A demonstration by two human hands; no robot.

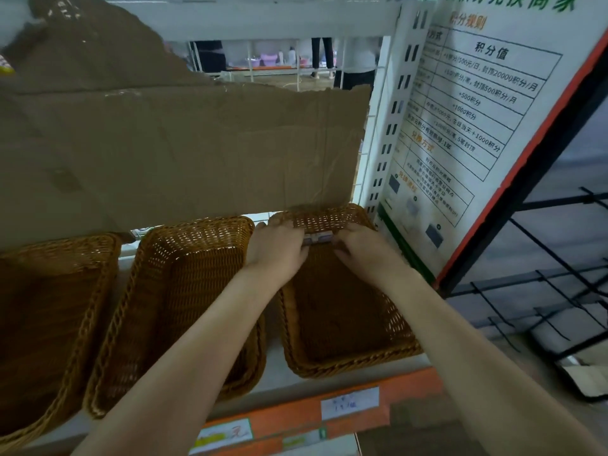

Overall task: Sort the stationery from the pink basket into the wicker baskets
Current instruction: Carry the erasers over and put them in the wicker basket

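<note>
While both hands' fingers pinch small stationery point(316, 239), it sits inside the right wicker basket point(399, 324).

My 2 forearms come up from the bottom of the frame, 1 from the lower left and 1 from the lower right, and both are bare along all of their visible length. No sleeve, cuff or glove covers them. My left hand point(274, 250) sits just left of the frame's centre, my right hand point(363, 246) just right of it. I see no watch, band or bracelet at either wrist, and no ring on the fingers that show. My fingertips are too blurred to tell anything about the nails.
</note>
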